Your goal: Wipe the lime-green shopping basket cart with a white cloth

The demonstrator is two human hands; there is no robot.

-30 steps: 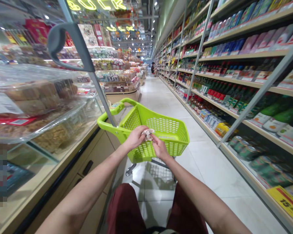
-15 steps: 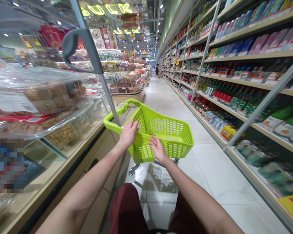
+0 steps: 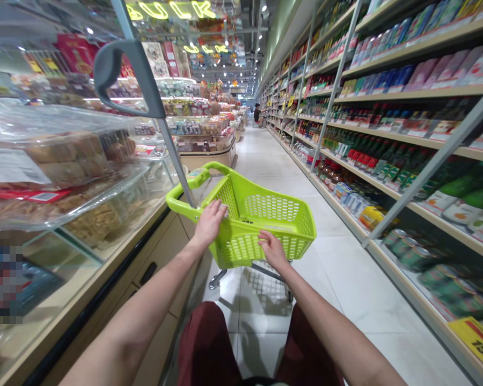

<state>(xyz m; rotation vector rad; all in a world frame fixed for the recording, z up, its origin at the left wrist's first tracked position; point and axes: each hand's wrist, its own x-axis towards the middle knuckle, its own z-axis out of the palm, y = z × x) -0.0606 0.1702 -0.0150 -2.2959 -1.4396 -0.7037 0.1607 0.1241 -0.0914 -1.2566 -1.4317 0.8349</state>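
A bright green basket cart on wheels stands in the aisle, with a grey pole and handle beside its push bar. My left hand rests on the cart's near rim, fingers bent over the edge close to the base of the pole; part of the fingertips is hidden. Just outside the near side wall of the basket is my right hand, fingers apart and slightly curled, with nothing in it. Only a small dark item, too small to name, shows inside the basket.
Packaged baked goods fill a glass-edged counter at the left. Shelves of bottles and cans line the right, with a yellow price sign. A person is far down the tiled aisle.
My right hand has shifted slightly right along the basket's side. The left hand stays on the rim. The whole view has moved a little.
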